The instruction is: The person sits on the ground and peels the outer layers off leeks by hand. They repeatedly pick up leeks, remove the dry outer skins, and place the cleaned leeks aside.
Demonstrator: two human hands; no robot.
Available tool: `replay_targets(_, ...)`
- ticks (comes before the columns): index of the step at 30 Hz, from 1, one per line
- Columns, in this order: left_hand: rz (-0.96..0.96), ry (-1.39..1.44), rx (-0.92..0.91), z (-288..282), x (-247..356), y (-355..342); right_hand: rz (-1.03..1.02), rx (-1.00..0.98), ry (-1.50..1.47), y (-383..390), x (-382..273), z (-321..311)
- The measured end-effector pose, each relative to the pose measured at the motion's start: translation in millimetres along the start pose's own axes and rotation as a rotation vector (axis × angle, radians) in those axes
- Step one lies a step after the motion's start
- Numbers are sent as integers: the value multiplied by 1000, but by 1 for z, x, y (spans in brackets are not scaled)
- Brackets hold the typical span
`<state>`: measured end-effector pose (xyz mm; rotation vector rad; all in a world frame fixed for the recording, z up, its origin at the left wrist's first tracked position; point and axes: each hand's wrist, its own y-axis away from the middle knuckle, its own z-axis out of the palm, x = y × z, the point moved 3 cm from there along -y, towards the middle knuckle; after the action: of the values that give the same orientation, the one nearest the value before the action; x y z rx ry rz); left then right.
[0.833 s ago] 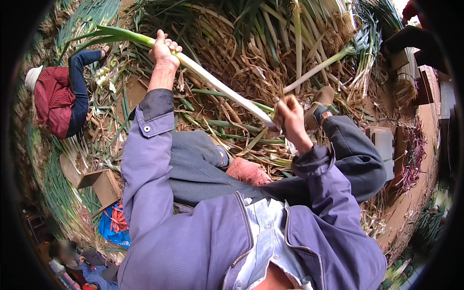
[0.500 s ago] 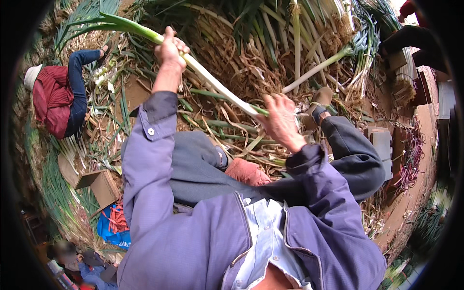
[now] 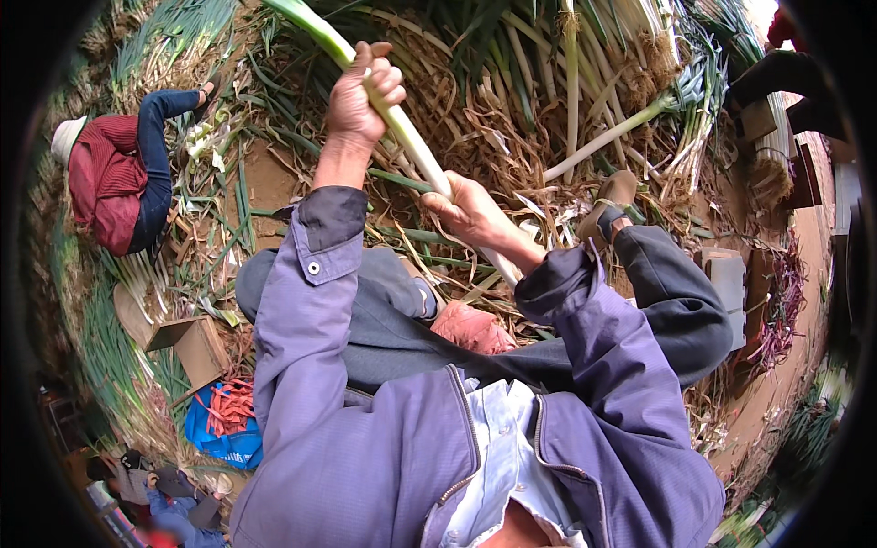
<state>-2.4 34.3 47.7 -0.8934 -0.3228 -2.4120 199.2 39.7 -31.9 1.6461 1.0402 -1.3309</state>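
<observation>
A long green onion [image 3: 416, 151] slants across in front of me, green leaves at the upper left and white stem toward the lower right. My left hand [image 3: 358, 99] is closed round its upper part, just below the leaves. Lower down, my right hand [image 3: 470, 212] grips the white stem between thumb and fingers. The stem passes partly behind this hand and comes out below the wrist, near my legs. Dry husks and loose green leaves [image 3: 429, 236] lie under both hands.
Piled green onions [image 3: 571, 82] lie ahead. A pink cushion-like thing [image 3: 470, 327] sits between my legs. At the left are a person in red [image 3: 110, 183], a cardboard box [image 3: 192, 352] and a blue bag [image 3: 224, 425] with red strips. Reddish strands [image 3: 781, 301] lie at the right.
My right hand has moved left and up along the stem, and its spread fingers have closed. My left hand has shifted right, and the green onion now stands steeper.
</observation>
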Motion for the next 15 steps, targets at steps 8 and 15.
replay_targets(8, -71, -146, 452, -25, -21, 8, 24, -50, 38, 0, 10, -5)
replay_targets(15, -60, 282, -245, -34, -2, 6, 102, -278, -585, 9, 1, -6)
